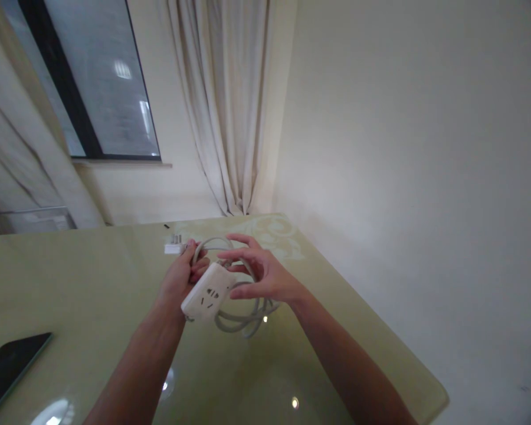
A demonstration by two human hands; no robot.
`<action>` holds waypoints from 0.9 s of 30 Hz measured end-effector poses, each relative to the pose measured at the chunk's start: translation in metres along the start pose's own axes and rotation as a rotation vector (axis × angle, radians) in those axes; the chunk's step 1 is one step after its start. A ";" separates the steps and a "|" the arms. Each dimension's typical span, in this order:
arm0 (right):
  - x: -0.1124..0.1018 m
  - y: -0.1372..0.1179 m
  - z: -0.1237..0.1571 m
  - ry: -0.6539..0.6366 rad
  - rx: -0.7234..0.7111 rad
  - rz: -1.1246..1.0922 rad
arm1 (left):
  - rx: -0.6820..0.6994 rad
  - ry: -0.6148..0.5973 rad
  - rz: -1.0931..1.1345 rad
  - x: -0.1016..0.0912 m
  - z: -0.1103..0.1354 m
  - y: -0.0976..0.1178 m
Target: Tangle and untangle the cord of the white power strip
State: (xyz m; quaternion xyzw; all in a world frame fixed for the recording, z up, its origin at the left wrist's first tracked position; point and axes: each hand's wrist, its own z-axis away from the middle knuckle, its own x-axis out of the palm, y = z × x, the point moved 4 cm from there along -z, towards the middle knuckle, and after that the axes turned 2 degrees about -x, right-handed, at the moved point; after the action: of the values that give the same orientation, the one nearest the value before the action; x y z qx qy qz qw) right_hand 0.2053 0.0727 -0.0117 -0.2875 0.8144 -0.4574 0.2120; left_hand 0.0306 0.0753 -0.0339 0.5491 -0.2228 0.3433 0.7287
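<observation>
A white power strip (209, 293) with socket slots on its face is tilted above the table, between my two hands. My left hand (191, 267) is closed around its grey cord near the plug, partly hidden behind the strip. The white three-pin plug (175, 245) sticks out to the left of those fingers. Loops of the grey cord (243, 321) hang below and to the right of the strip. My right hand (259, 268) has its fingers spread and curved around the upper cord loop, thumb beside the strip's right end; whether it touches is unclear.
The strip is over a glossy pale green table (92, 283) whose right edge runs close to the wall. A dark flat device (11, 366) lies at the left front. A small black piece (166, 226) lies near the far edge. Curtains (230, 106) hang behind.
</observation>
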 end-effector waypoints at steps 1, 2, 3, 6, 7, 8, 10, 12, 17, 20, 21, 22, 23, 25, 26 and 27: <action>0.003 -0.003 0.000 -0.031 -0.032 0.074 | -0.034 0.008 0.037 0.000 0.001 0.000; 0.006 -0.006 0.001 -0.062 -0.063 0.158 | -0.072 0.012 0.069 0.001 0.003 -0.001; 0.009 -0.010 0.001 -0.099 -0.089 0.248 | -0.099 0.006 0.093 0.003 0.005 -0.002; 0.018 -0.019 0.003 -0.230 -0.140 0.497 | -0.143 0.019 0.117 0.008 0.010 -0.005; 0.019 -0.021 0.004 -0.244 -0.154 0.567 | -0.137 0.025 0.131 0.009 0.011 -0.005; 0.020 -0.021 0.005 -0.247 -0.165 0.638 | -0.127 0.028 0.153 0.009 0.011 -0.004; 0.021 -0.018 0.007 -0.238 -0.187 0.782 | -0.128 0.011 0.211 0.011 0.010 -0.003; 0.020 -0.013 0.008 -0.198 -0.230 0.908 | -0.148 -0.022 0.266 0.013 0.009 -0.003; 0.015 -0.010 0.009 -0.078 -0.384 1.245 | -0.043 -0.021 0.220 0.013 0.006 -0.003; 0.014 -0.017 0.011 -0.057 -0.452 1.308 | 0.113 0.027 0.077 0.006 0.002 0.001; 0.015 -0.020 0.012 -0.069 -0.474 1.281 | 0.142 0.042 0.038 0.003 0.001 0.003; 0.017 -0.022 0.013 -0.089 -0.496 1.240 | 0.155 0.051 0.008 0.000 -0.001 0.005; 0.019 -0.025 0.014 -0.108 -0.516 1.191 | 0.158 0.055 -0.013 -0.003 -0.002 0.008; 0.025 -0.028 0.019 -0.142 -0.542 1.103 | 0.143 0.056 -0.020 -0.007 -0.004 0.012; 0.028 -0.030 0.022 -0.153 -0.546 1.068 | 0.132 0.056 -0.012 -0.008 -0.005 0.013; 0.030 -0.031 0.026 -0.155 -0.550 1.039 | 0.119 0.058 0.000 -0.009 -0.006 0.014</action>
State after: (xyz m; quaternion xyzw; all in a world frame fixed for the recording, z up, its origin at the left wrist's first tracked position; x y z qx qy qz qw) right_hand 0.2071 0.0239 -0.0003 0.0719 0.9192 -0.0434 0.3848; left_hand 0.0138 0.0808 -0.0330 0.5814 -0.1805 0.3717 0.7008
